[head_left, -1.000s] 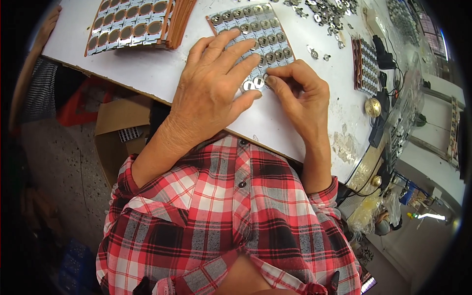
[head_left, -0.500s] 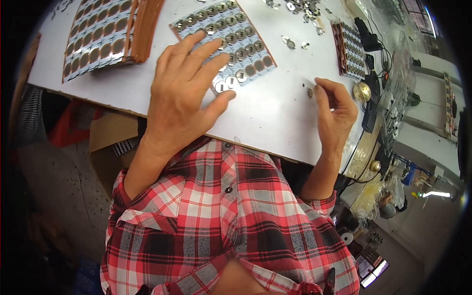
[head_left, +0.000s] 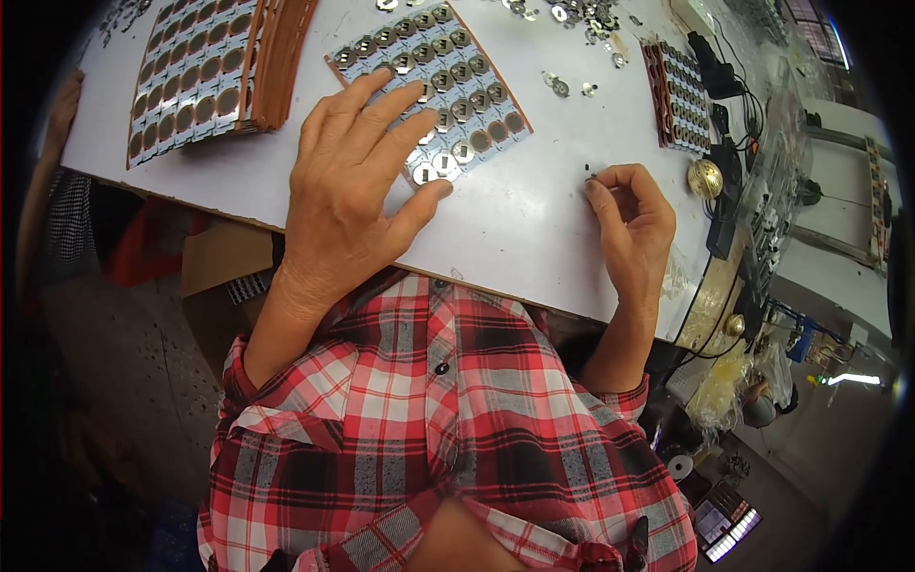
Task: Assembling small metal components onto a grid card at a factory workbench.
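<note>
My left hand point(head_left: 343, 181) lies spread over a circuit-board panel point(head_left: 505, 81) at the middle of the table, fingers apart on its left part. Rows of round metal discs point(head_left: 460, 71) with small slots cover most of the panel. Several bare dark circles point(head_left: 497, 132) show near its lower right corner. To the right, over the white tabletop, my right hand point(head_left: 637, 224) has its thumb and index finger pinched together. What is between those fingertips is too small and hidden to make out. Just beyond them lies a tiny black bit point(head_left: 587, 167).
A thick stack of similar panels point(head_left: 191, 71) stands at the left, a smaller stack point(head_left: 681, 95) at the right. Loose metal parts point(head_left: 586, 19) lie at the back. Near the right edge are a gold dome point(head_left: 704, 178) and a black power strip point(head_left: 724, 224). Another person's arm point(head_left: 62, 114) shows far left.
My right hand has shifted slightly left, its fingertips closing over the spot where a small round metal part lay. My left hand stays on the panel.
</note>
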`<state>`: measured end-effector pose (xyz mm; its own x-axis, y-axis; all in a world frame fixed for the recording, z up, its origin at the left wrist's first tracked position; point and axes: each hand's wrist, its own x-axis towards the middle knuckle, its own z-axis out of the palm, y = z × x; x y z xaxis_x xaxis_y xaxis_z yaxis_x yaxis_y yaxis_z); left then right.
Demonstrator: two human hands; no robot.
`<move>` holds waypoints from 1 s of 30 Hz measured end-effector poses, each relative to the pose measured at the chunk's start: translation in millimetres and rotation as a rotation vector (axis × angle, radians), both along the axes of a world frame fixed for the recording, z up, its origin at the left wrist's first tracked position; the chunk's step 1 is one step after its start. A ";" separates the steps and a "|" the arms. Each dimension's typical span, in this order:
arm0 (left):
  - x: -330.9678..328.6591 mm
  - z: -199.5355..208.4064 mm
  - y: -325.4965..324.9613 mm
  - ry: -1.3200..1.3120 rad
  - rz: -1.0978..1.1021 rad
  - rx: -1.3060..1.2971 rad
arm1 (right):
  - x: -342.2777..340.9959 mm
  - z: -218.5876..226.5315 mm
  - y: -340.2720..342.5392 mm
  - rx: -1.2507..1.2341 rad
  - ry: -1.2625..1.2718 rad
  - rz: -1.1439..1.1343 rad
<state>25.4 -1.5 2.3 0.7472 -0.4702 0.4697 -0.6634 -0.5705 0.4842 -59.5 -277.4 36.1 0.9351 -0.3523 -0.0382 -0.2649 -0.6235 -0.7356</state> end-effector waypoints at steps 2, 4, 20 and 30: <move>-0.5 -0.4 -0.2 -0.003 0.011 -0.001 | 9.3 10.1 16.6 0.156 0.001 -0.018; 0.0 -3.6 -0.6 -0.001 0.014 -0.003 | 17.5 15.5 33.3 0.312 0.012 -0.043; -1.4 -2.3 0.2 0.006 0.029 -0.038 | 52.9 15.6 58.8 0.358 0.106 0.249; -1.4 -3.8 0.2 0.014 0.014 -0.067 | 71.7 8.0 52.0 0.064 -0.032 0.569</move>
